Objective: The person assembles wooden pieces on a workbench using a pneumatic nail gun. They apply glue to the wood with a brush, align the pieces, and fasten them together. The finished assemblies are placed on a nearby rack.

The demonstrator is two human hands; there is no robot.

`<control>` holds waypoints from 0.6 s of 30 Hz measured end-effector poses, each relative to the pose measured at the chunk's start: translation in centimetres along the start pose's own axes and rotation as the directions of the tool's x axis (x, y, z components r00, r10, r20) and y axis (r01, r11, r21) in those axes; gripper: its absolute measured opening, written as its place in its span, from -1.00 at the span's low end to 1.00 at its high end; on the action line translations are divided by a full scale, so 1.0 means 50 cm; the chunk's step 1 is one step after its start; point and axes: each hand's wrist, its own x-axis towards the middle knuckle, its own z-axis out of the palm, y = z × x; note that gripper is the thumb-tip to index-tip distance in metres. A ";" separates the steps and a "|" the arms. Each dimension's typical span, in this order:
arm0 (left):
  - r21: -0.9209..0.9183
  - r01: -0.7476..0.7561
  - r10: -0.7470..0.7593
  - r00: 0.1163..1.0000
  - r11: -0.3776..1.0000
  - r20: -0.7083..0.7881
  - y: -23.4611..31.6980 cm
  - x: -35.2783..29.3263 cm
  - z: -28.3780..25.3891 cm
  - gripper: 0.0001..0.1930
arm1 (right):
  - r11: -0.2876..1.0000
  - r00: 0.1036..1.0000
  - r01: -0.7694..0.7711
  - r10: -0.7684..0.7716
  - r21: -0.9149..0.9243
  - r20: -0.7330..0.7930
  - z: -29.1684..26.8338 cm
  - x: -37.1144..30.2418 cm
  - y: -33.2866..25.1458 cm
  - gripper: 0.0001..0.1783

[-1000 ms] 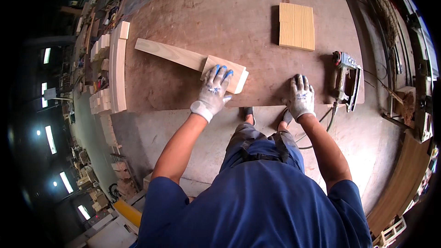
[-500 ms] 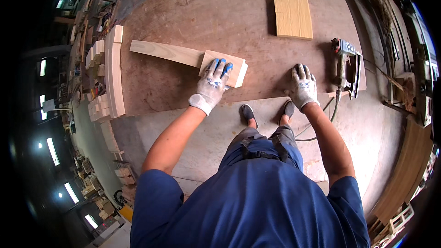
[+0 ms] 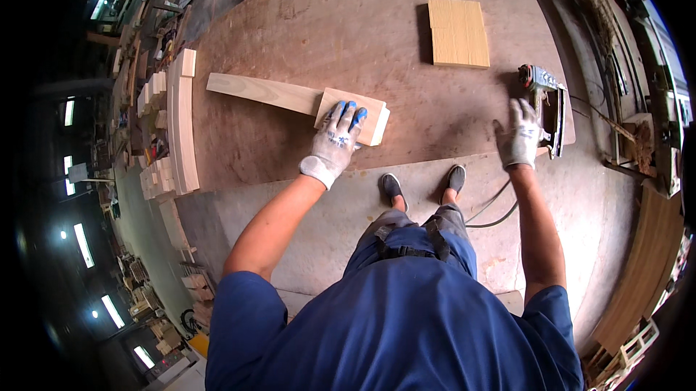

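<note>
I see the left hand (image 3: 334,141), in a soiled white glove, lying over a pale rectangular wooden block (image 3: 367,114); the gloved right hand (image 3: 520,137), fingers extended, overlaps a grey-and-red metal nail gun (image 3: 540,78), contact unclear from here.

Part of the nail gun (image 3: 540,78) (lower left) is hidden.

glare whitens the floor (image 3: 583,210) at right; bright strips (image 3: 83,244) dot the dim left; outer edges curve.
</note>
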 end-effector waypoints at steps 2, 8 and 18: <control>0.002 0.001 -0.001 1.000 1.000 -0.004 0.001 0.000 0.000 -0.04 | 0.985 0.992 -0.121 0.125 -0.127 0.024 -0.028 0.024 0.038 -0.10; -0.011 -0.019 0.019 1.000 1.000 0.007 -0.004 0.004 -0.011 -0.03 | 0.887 0.878 -0.392 0.440 -0.245 0.186 -0.045 0.071 0.068 0.10; 0.012 -0.051 0.052 0.997 0.999 -0.055 -0.014 -0.001 0.002 -0.15 | 0.847 0.819 -0.527 0.528 -0.072 0.225 0.001 0.100 0.135 -0.02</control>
